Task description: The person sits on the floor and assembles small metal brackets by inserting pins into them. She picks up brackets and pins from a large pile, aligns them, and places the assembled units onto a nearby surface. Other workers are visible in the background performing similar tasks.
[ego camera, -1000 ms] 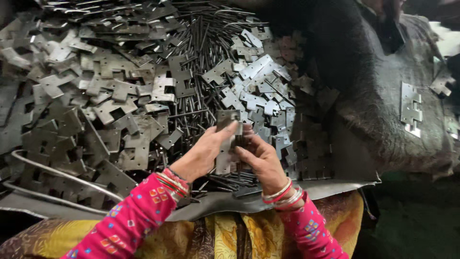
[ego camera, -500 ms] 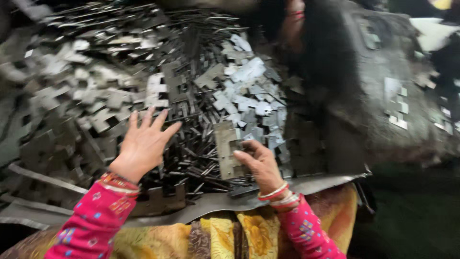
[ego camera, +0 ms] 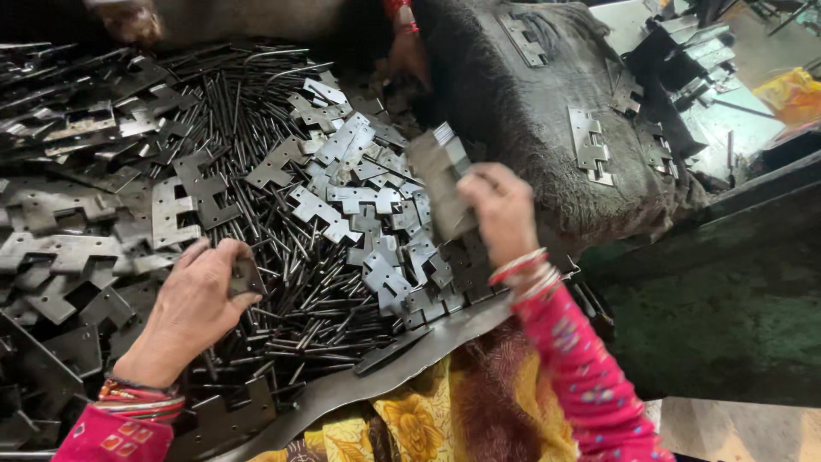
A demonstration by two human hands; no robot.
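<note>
Right hand (ego camera: 500, 210) clamped on a raised stack of flat grey steel hinge plates (ego camera: 440, 180); left hand (ego camera: 198, 299) pinches one small dark hinge leaf (ego camera: 248, 278) out of the heap just beyond it. Much left: loose plates and thin steel pins (ego camera: 316, 295) lie unsorted between both hands.

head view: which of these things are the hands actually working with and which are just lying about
In hand:
- left hand pinching a small dark metal piece
- right hand holding a stack of grey metal hinge plates

Lying about:
- thin dark metal pins
- shaggy dark cloth
</note>
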